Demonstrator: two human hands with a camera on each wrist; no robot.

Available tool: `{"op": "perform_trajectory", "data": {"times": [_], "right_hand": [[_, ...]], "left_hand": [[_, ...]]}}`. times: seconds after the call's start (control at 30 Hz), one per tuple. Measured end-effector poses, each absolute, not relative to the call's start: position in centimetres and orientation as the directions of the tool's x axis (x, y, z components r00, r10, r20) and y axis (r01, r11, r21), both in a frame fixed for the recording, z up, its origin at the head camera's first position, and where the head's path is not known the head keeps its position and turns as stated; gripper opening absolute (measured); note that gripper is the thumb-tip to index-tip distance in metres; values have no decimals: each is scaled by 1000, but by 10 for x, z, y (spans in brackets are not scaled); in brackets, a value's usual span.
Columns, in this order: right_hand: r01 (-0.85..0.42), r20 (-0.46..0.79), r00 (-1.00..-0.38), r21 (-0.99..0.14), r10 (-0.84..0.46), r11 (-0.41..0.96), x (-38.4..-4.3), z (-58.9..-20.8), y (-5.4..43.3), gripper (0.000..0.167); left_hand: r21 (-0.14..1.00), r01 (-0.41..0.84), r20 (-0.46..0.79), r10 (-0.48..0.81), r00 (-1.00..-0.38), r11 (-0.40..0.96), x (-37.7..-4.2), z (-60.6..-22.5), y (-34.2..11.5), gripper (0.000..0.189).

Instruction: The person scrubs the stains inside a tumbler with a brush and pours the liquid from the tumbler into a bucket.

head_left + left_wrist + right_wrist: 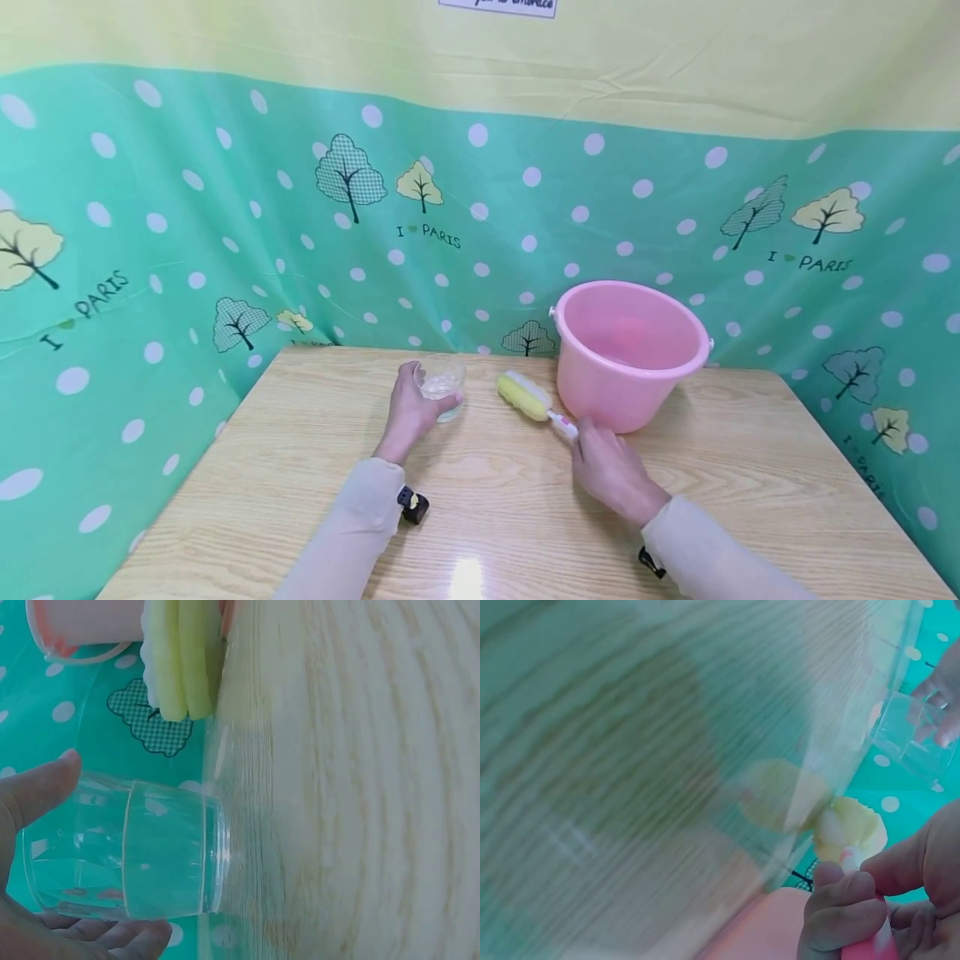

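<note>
My left hand (412, 412) is round a clear glass cup (442, 375) standing on the table, with the thumb on one side and the fingers on the other. In the left wrist view the cup (165, 851) appears sideways, its base at the tabletop. My right hand (611, 471) grips the pink and white handle of a sponge cup brush (525, 395). The brush's yellow and white head points left, toward the cup, low over the table. In the right wrist view my fingers curl round the handle behind the sponge head (866, 829).
A pink bucket (607, 387) stands at the back right, just behind my right hand and the brush handle. The wooden table (487, 508) ends at a green and yellow printed cloth (480, 242), which hangs along the back and sides.
</note>
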State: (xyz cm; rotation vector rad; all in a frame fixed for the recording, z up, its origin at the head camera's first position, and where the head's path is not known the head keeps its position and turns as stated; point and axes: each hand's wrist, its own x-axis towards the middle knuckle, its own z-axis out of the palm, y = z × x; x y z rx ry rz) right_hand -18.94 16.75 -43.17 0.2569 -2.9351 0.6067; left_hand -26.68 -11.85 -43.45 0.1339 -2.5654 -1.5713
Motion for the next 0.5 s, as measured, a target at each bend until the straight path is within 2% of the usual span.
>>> {"op": "perform_trajectory", "data": {"times": [0.23, 0.5], "right_hand": [[-220, 228, -964, -403, -135, 889, -193, -429, 171, 8], [-205, 220, -969, -459, -113, 864, -197, -420, 169, 11]], "left_hand": [[897, -9, 60, -142, -988, 442, -267, -436, -119, 98], [915, -13, 43, -128, -991, 404, -269, -438, -119, 97]]}}
